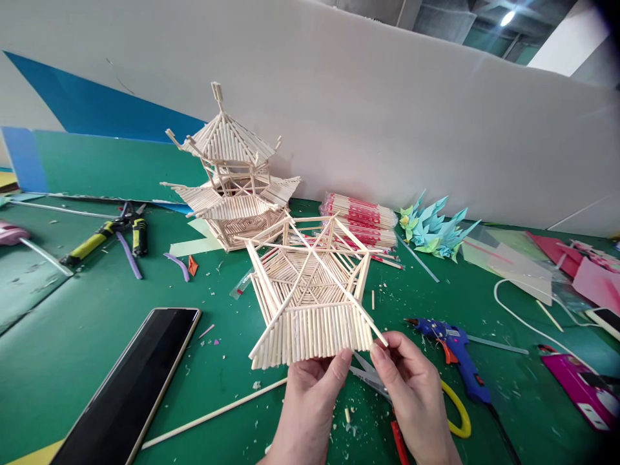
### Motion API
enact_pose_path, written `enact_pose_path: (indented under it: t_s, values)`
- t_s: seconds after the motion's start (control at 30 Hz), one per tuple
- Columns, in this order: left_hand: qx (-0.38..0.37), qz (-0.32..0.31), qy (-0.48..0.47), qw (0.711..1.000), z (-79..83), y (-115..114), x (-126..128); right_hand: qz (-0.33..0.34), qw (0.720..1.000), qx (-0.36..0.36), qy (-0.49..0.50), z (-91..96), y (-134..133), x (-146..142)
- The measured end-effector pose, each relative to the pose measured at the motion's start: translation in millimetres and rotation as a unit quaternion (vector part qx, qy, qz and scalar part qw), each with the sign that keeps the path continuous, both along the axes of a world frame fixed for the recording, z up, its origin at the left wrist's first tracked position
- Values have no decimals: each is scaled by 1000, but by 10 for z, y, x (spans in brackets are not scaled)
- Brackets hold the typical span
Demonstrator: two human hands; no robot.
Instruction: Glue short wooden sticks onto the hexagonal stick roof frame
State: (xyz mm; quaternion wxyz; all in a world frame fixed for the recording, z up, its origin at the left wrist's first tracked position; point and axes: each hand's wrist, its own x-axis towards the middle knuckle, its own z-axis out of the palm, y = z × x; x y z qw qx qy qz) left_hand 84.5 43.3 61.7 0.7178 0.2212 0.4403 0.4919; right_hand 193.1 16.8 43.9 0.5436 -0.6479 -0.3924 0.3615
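A hexagonal roof section made of thin wooden sticks [310,297] is held tilted up above the green table. My left hand [310,394] pinches its near lower edge from below. My right hand [411,387] pinches the end of a stick at the section's lower right corner. Behind it stands a two-tier pagoda model of wooden sticks [232,184]. A single loose stick [217,413] lies on the mat to the left of my left hand.
A phone [130,381] lies front left, yellow-handled cutters [109,232] far left. Packs of chopsticks [361,216] and paper cranes [433,226] sit behind. A blue glue gun [455,352], scissors [455,413] and pink paper [581,271] are to the right. A white board [387,116] backs the table.
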Motion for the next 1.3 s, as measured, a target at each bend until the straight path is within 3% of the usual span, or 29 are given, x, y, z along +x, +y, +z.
enact_pose_path:
  t_s: [0.13,0.3,0.4,0.47,0.53,0.67,0.73,0.87,0.93,1.03,1.13,1.3]
  values:
    - [4,2,21,1000,-3,-1,-5,29,1000,2,5,25,-4,11]
    - [10,-14,40,999,-76,-39,-59,-14,1000,8,4,-5,-76,65]
    - [18,-54,79,995,-156,-118,-161,-42,999,-1,-5,-98,-163,167]
    - [66,-114,140,981,-211,-192,-263,-64,998,-8,-4,-155,-235,242]
    - [156,-188,225,943,-261,-279,-382,-78,997,-9,0,-196,-311,310]
    - [301,-301,368,827,-352,-452,-614,-103,994,26,29,-272,-454,428]
    - [337,-297,434,781,-396,-506,-711,-128,991,23,27,-316,-511,482]
    - [396,-223,560,692,-444,-489,-849,-149,988,-28,-43,-368,-598,567]
    - [413,-199,607,649,-436,-428,-879,-126,986,-46,-95,-371,-631,585]
    - [411,-213,664,587,-403,-320,-877,-74,979,-60,-179,-369,-666,559]
    - [396,-249,694,547,-369,-243,-859,-15,971,-37,-235,-372,-678,455]
    - [403,-306,680,530,-329,-254,-870,110,958,6,-266,-362,-648,206]
